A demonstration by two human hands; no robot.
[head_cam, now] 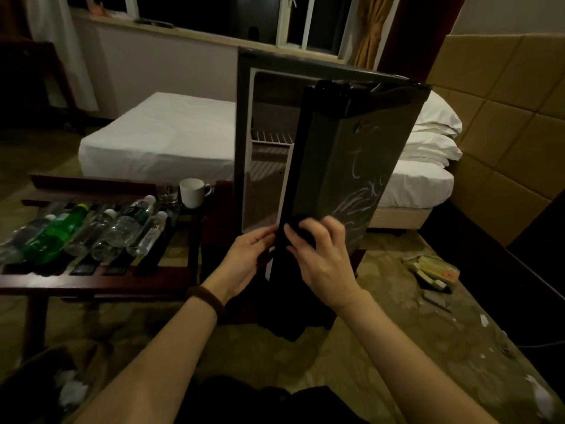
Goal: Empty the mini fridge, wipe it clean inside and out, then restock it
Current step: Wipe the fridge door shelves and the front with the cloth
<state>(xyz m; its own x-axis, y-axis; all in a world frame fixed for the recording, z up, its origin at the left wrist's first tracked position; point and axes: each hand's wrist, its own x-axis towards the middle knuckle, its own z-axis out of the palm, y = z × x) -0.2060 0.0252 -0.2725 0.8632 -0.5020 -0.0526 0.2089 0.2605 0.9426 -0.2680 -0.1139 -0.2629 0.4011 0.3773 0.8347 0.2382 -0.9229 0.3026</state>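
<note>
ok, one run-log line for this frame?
phase: wiping door edge | black mini fridge door: open | left hand: steadying door | right hand: pressing dark cloth on door | plastic bottles: out on wooden rack

A bed (159,139) with a white sheet stands across the room under a dark window (214,13), and stacked white pillows (434,139) lie at its head against a tan padded headboard (501,123). A yellow curtain (371,29) hangs tied at the window's right side. On the patterned carpet (382,301) to the right lie small packets (434,270) (too blurred to read) and scattered white scraps (484,319).
</note>
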